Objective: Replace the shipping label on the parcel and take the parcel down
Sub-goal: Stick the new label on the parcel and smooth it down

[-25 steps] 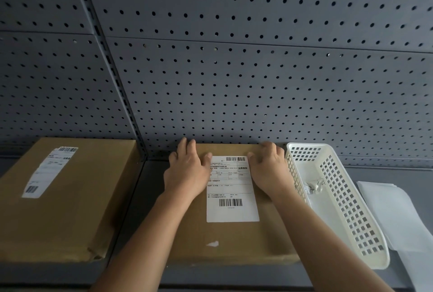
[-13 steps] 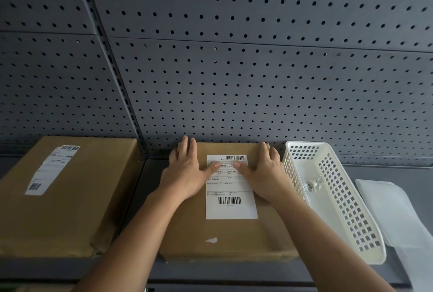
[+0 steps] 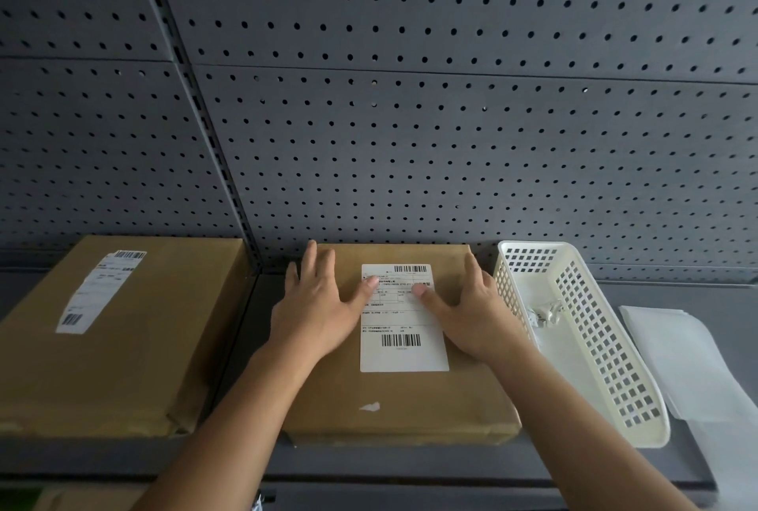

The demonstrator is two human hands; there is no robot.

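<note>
Cardboard parcel (image 3: 393, 395) looks flat, stiff, probably light; grip side edges. Left hand (image 3: 318, 307), right hand (image 3: 467, 313) spread flat, pressing shipping label (image 3: 404, 354).

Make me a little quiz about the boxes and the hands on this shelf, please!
1. True or false: both thumbs press on the label of the middle parcel.
2. What lies inside the white basket: A) crumpled paper B) scissors C) tape?
3. How many brown boxes are on the shelf?

Key: 1. True: the left hand and right hand lie flat, thumbs on the label. 2. A. 3. Two, counting the left box.
</note>
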